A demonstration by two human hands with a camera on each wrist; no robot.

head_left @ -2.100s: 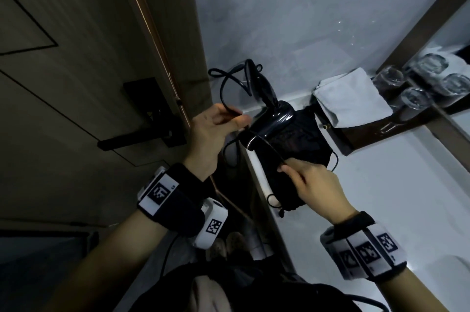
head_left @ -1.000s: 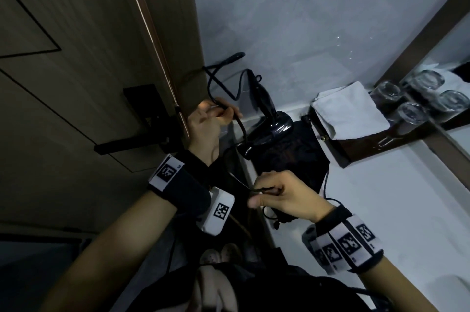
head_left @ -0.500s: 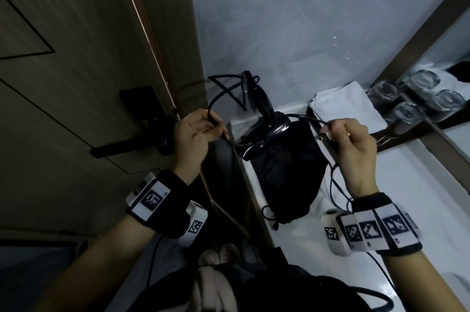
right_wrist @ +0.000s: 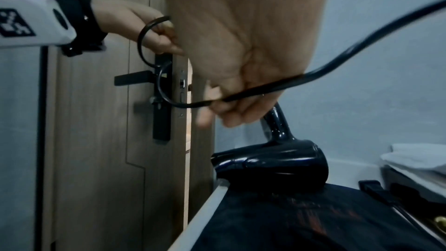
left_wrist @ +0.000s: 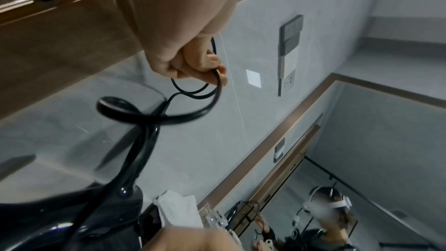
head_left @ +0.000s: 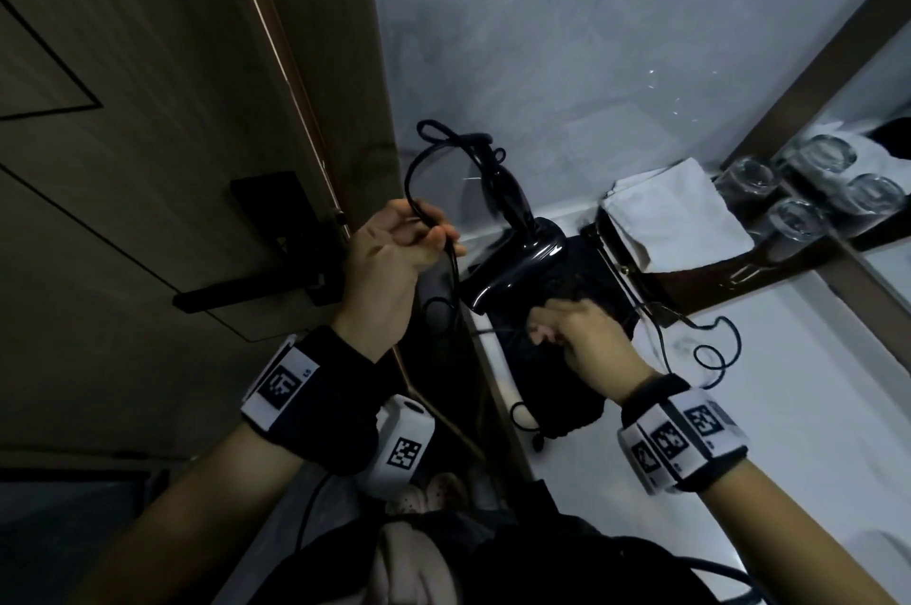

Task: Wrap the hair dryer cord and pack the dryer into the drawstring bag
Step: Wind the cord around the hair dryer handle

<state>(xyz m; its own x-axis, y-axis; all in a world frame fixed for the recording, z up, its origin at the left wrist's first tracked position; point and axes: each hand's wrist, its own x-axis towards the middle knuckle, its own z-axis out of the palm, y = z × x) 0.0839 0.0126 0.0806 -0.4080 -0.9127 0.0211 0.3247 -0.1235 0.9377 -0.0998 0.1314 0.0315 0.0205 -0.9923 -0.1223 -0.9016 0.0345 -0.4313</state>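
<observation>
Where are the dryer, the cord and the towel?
dryer [right_wrist: 277, 161]: right wrist view, on its glossy barrel.
cord [left_wrist: 193, 115]: left wrist view, on the loop below the left hand.
towel [head_left: 675, 215]: head view, on the middle of the folded cloth.

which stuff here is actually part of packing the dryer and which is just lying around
Part of the job:
hair dryer
cord, held by left hand and right hand
drawstring bag

Lying about:
folded white cloth
glasses
door handle
</observation>
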